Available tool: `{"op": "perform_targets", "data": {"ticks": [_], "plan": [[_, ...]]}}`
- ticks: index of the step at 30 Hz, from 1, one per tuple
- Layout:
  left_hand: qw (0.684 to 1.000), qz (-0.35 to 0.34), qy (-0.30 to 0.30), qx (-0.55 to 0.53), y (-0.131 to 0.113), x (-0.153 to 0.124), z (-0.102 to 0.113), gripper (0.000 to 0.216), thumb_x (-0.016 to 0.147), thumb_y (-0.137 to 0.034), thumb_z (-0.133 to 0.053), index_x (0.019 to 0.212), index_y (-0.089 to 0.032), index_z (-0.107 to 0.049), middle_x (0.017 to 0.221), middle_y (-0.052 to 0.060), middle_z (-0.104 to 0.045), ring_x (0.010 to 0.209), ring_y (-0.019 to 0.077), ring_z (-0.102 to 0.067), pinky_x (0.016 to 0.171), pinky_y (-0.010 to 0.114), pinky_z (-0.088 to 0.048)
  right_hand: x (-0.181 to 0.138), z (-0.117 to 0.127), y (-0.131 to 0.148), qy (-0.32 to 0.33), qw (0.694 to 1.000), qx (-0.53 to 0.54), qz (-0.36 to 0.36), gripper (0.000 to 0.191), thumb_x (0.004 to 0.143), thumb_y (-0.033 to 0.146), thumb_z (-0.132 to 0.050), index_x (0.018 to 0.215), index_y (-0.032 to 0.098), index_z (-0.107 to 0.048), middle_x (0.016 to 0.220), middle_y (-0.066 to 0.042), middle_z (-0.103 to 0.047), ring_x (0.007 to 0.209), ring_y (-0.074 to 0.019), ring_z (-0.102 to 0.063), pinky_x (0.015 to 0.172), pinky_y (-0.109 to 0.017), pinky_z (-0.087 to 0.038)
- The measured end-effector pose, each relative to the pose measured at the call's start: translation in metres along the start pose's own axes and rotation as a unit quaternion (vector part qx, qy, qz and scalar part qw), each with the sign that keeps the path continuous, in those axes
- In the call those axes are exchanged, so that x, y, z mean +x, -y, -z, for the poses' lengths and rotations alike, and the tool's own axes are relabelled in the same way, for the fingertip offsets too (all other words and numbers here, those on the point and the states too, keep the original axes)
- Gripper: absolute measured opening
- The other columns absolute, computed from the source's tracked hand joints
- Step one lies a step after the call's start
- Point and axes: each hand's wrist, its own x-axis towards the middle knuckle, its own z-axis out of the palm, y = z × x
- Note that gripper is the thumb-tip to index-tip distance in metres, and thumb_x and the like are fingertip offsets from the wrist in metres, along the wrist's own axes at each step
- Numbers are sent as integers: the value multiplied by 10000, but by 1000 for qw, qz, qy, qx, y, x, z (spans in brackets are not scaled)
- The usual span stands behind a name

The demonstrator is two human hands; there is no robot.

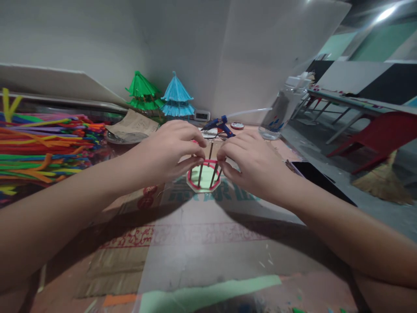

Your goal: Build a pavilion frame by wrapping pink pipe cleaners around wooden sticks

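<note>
A small octagonal base [194, 184] with a pale green floor and pinkish-red edging stands on the work surface. Several thin dark posts [200, 175] rise from it. Around the posts, partway up, runs a pink pipe cleaner [210, 161]. My left hand [166, 150] pinches it at the left side, thumb and fingers closed near a post. On the right, my right hand [249, 158] has its fingers bent in against the same pink strip and a post. Fingers hide the strip's ends and some of the post tops.
Bundles of coloured pipe cleaners [48, 148] lie at left. Behind stand a green paper-like tree [143, 91], a blue one [177, 98] and a small digital clock [202, 115]. A blue glue gun [215, 124] and a clear pump bottle [283, 108] stand at back right, near a dark flat tablet-like object [321, 180].
</note>
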Motion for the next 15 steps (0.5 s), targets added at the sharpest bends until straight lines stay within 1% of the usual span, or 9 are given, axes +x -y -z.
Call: {"op": "perform_targets", "data": {"ticks": [9, 15], "plan": [[1000, 1, -1, 18, -2, 1, -1, 245, 1043, -308, -585, 934, -229, -791, 1107, 81, -792, 1146, 268, -683, 1073, 457, -483, 0, -1, -1, 12, 1000, 10, -7, 177, 974, 122, -552, 877, 198, -680, 851, -61, -743, 867, -248, -626, 850, -372, -409], [1000, 12, 2, 21, -5, 2, -1, 238, 1044, -303, -588, 932, -237, -787, 1112, 75, -794, 1158, 255, -680, 1091, 442, -477, 0, 1, 0, 17, 1000, 21, 0, 105, 940, 129, -607, 910, 197, -682, 886, -68, -749, 900, -262, -634, 857, -375, -410]]}}
